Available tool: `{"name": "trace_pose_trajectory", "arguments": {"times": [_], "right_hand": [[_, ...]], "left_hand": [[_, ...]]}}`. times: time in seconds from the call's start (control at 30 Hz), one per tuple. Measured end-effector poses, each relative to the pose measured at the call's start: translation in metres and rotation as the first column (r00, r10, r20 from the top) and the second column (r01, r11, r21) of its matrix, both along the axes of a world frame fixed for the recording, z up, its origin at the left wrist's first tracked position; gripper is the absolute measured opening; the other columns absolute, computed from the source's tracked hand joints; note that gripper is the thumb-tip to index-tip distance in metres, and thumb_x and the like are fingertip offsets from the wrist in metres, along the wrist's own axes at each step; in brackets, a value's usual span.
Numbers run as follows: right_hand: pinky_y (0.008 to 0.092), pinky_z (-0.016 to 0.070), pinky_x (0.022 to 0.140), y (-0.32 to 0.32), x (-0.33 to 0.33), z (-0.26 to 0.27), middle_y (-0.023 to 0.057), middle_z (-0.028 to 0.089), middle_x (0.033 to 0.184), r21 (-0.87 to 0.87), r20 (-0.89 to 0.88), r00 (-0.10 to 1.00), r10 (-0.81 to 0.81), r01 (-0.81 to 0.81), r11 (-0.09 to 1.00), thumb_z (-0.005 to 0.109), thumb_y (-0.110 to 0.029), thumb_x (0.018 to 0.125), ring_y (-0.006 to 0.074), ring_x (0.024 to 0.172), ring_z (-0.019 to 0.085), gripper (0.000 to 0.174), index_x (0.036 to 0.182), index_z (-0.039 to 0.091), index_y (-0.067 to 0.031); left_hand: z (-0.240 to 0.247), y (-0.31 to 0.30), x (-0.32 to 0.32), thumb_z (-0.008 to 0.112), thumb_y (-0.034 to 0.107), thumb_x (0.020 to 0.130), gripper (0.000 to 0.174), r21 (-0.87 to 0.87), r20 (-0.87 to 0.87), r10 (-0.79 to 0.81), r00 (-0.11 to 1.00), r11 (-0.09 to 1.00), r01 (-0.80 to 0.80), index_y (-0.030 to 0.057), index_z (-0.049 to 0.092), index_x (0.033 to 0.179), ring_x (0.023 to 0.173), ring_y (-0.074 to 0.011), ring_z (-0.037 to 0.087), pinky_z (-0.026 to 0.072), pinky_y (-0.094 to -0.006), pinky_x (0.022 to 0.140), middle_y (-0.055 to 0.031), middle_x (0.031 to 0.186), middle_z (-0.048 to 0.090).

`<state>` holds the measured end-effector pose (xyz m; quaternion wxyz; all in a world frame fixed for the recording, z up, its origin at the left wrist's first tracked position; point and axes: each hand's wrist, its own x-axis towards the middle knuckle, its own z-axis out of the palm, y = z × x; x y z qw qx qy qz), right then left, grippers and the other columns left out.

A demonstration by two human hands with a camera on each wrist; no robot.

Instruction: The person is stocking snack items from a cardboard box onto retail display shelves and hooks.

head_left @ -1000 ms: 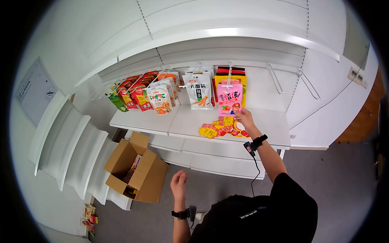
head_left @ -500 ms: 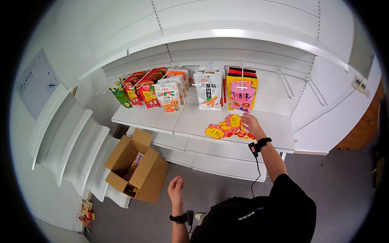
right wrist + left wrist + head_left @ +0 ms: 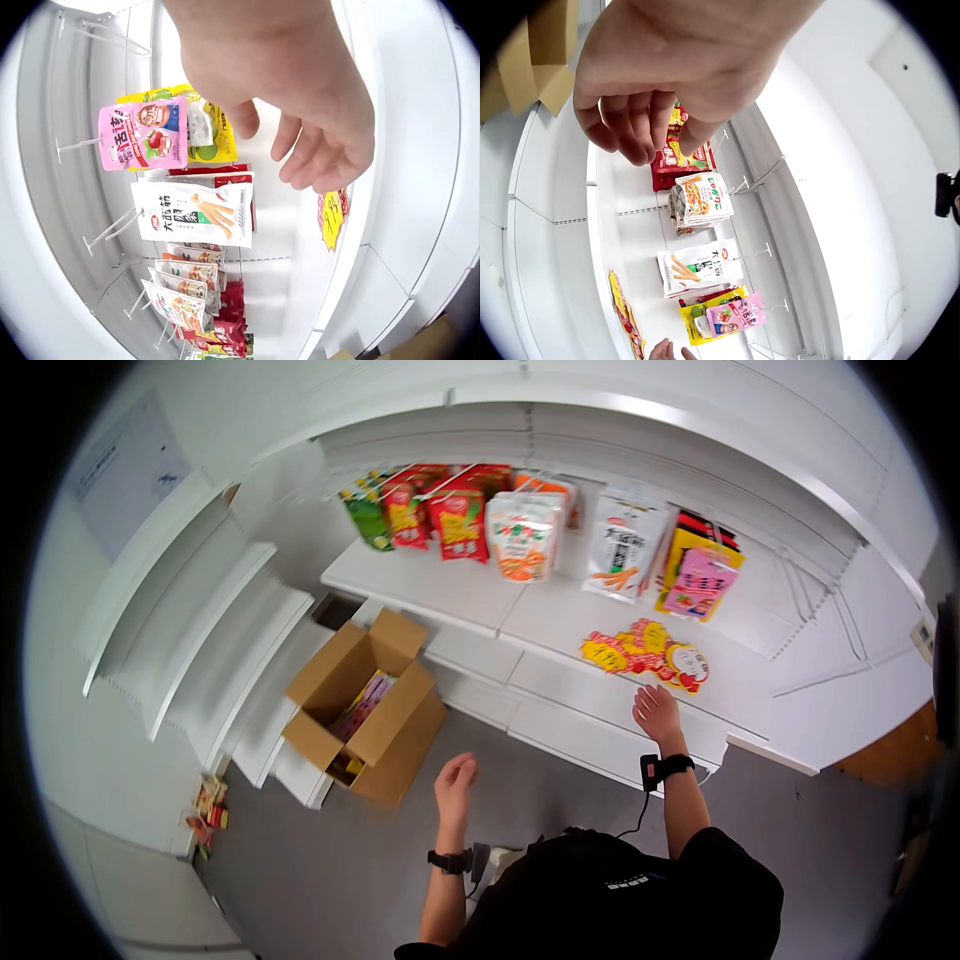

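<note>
My right hand [image 3: 657, 713] is empty, its fingers loosely spread just in front of the shelf edge and below the red and yellow price cards [image 3: 648, 648]. A pink snack bag [image 3: 700, 578] hangs on a hook, in front of yellow bags [image 3: 671, 565]. Beside it hang white snack bags [image 3: 622, 550] with orange sticks printed on them. Low over the floor, my left hand [image 3: 455, 787] has loosely curled fingers and holds nothing. In the right wrist view the right hand [image 3: 289, 90] overlaps the shelf, apart from the pink bag.
An open cardboard box [image 3: 405, 725] with packets inside stands left of my left hand. Farther left on the hooks are white cup-print bags [image 3: 525, 540], red bags [image 3: 460, 525] and green bags [image 3: 370, 520]. White side shelves [image 3: 225, 630] flank the box.
My right hand has let go of the pink bag and drawn back down toward me, past the shelf edge. The head view has turned left, so the shelf appears farther right and tilted.
</note>
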<state>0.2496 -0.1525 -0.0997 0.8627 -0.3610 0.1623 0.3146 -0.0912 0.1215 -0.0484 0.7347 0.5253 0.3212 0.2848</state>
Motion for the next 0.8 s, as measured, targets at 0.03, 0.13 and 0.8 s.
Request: {"name": "trace_pose_trajectory", "arguments": {"times": [0.03,0.13,0.8], "right_hand": [[0.0375,0.0432,0.087,0.010,-0.012,0.000,0.0056,0.054,0.119,0.022,-0.019,1.000,0.002,-0.001,1.000,0.054,-0.034,0.089,0.0206,0.106,0.052,0.038,0.118,0.051,-0.0092],[0.0379,0.0438,0.086,0.030,-0.051,-0.006,0.0048,0.055,0.117,0.066,-0.093,0.996,-0.003,0.009,0.998,0.054,-0.032,0.089,0.0201,0.103,0.053,0.038,0.118,0.051,-0.0084],[0.0354,0.0454,0.084,0.249,-0.164,-0.021,0.0086,0.055,0.107,0.150,-0.137,0.861,0.490,-0.471,0.869,0.061,-0.024,0.084,0.0212,0.095,0.052,0.031,0.106,0.054,-0.0036]], "left_hand": [[0.002,0.008,-0.004,0.062,0.016,0.088,0.023,0.003,0.000,0.008,1.000,1.000,-0.008,0.0012,0.062,0.106,0.080,-0.0098,0.057,0.0444,-0.0229,0.071,-0.0027,0.092,0.063],[0.003,0.026,-0.026,0.061,0.016,0.088,0.023,-0.002,-0.011,0.028,1.000,1.000,-0.028,0.0012,0.062,0.106,0.081,-0.0096,0.057,0.0444,-0.0230,0.072,-0.0028,0.092,0.063],[-0.033,0.083,-0.184,0.058,0.023,0.089,0.025,-0.102,-0.141,0.401,0.905,0.903,-0.416,0.0050,0.062,0.107,0.083,-0.0100,0.057,0.0442,-0.0243,0.075,-0.0025,0.095,0.064]]}}
